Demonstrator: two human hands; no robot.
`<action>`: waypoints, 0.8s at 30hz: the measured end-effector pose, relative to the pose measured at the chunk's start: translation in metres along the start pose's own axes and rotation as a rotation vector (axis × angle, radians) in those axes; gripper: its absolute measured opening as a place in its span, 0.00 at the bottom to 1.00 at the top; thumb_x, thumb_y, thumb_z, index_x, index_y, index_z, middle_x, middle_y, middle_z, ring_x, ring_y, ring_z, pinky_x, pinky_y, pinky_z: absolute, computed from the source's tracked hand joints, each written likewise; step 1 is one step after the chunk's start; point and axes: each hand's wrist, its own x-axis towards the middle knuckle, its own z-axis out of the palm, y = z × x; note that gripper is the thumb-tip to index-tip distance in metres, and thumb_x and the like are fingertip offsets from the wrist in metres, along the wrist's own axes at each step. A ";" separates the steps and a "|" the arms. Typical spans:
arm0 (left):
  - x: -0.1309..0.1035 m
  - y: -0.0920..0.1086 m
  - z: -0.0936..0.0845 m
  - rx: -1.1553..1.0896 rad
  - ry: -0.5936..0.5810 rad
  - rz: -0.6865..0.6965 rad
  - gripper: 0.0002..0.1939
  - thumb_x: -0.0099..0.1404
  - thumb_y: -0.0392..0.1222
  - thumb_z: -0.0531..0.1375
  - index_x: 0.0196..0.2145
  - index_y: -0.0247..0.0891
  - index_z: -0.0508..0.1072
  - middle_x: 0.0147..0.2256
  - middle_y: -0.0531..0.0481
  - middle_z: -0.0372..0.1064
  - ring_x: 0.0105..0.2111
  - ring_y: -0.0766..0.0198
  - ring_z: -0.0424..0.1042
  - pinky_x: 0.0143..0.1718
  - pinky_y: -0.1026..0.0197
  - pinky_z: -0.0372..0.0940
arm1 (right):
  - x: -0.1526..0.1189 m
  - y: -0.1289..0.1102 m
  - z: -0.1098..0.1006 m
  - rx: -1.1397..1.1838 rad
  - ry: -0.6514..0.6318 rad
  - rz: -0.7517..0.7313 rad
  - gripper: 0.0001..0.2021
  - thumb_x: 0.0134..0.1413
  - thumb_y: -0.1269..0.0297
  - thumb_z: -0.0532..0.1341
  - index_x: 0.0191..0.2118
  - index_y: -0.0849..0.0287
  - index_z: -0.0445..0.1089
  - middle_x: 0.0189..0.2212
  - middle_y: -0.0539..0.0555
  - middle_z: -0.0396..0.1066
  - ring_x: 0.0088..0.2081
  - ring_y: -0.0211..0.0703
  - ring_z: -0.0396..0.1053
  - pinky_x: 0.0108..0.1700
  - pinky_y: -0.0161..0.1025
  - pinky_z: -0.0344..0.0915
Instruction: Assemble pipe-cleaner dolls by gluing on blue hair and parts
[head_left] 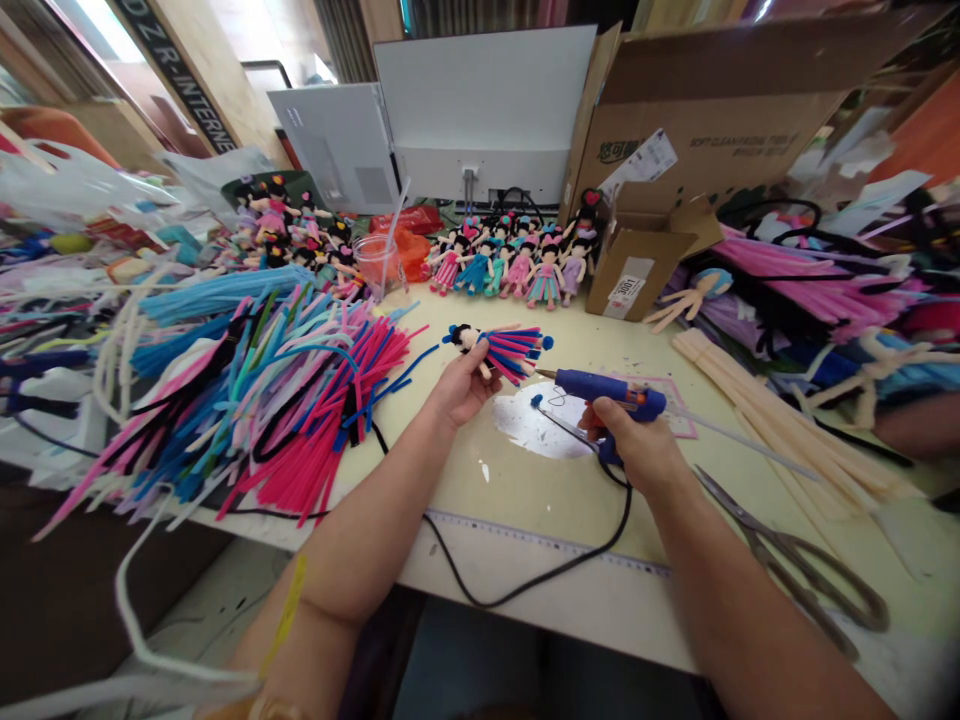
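Observation:
My left hand [459,388] is closed around a small pipe-cleaner doll [510,350]. The doll lies sideways, its black-haired head to the left and its blue and pink striped skirt spread to the right. My right hand [634,440] grips a blue hot glue gun [611,392], whose nozzle points left, close to the skirt's lower edge. Below the nozzle, a small blue piece [537,400] sits at the tip of a thin metal tool that reaches toward my right hand; whether my fingers hold that tool too is unclear. A white glue stick [742,443] sticks out of the gun's back.
Pipe cleaners [300,400] in many colours heap at the left. Finished dolls [517,260] stand at the back beside a small carton [637,260]. Large scissors [795,560] and beige strips [787,420] lie at the right. A black cord [525,590] loops over the table's front edge.

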 end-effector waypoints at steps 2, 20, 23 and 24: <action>0.000 -0.001 -0.001 0.016 -0.030 -0.002 0.12 0.59 0.47 0.63 0.29 0.35 0.71 0.21 0.52 0.69 0.23 0.69 0.69 0.25 0.66 0.62 | 0.000 0.001 0.000 -0.018 -0.007 0.001 0.19 0.42 0.46 0.64 0.21 0.59 0.70 0.19 0.52 0.70 0.21 0.37 0.66 0.25 0.36 0.63; 0.004 0.010 -0.008 0.042 0.038 0.086 0.16 0.52 0.50 0.68 0.30 0.37 0.71 0.23 0.53 0.69 0.21 0.70 0.68 0.20 0.67 0.57 | 0.010 0.010 -0.041 -0.226 0.228 0.098 0.20 0.44 0.47 0.63 0.32 0.62 0.75 0.24 0.53 0.72 0.23 0.37 0.66 0.22 0.32 0.62; 0.004 0.009 -0.008 0.051 0.043 0.104 0.18 0.49 0.51 0.69 0.27 0.37 0.69 0.20 0.55 0.66 0.21 0.69 0.68 0.19 0.68 0.55 | -0.003 0.016 -0.057 -0.446 0.305 0.155 0.24 0.44 0.44 0.63 0.39 0.61 0.76 0.24 0.53 0.72 0.22 0.38 0.65 0.21 0.34 0.62; 0.004 0.009 -0.008 0.060 0.039 0.107 0.18 0.48 0.52 0.69 0.26 0.37 0.68 0.19 0.56 0.64 0.21 0.69 0.68 0.19 0.68 0.55 | -0.007 0.020 -0.062 -0.489 0.310 0.163 0.26 0.44 0.43 0.62 0.41 0.60 0.76 0.24 0.52 0.72 0.21 0.38 0.65 0.21 0.35 0.62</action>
